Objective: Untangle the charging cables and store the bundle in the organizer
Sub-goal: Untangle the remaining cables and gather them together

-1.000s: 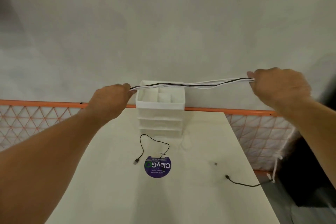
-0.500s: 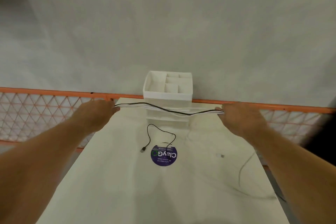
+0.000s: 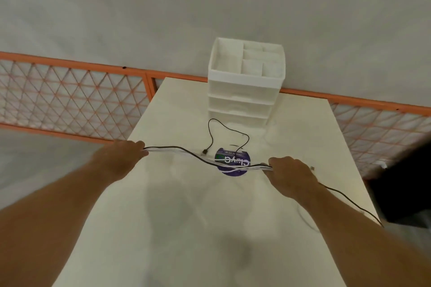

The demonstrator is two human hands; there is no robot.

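Cable bundle (image 3: pixel 198 158), black and white strands, sags between your hands just above the table (image 3: pixel 186 228), probably held stretched to line the strands up. Left hand (image 3: pixel 116 161) and right hand (image 3: pixel 291 175) are apart, each gripping an end. Organizer (image 3: pixel 245 81) stands at the far edge, with a loose black cable (image 3: pixel 224 127) in front of it.

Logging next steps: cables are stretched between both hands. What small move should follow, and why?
Probably bring the left hand toward the right hand, folding the cable bundle in half: its span looks wider than any top compartment of the organizer, and it hangs slack between them.
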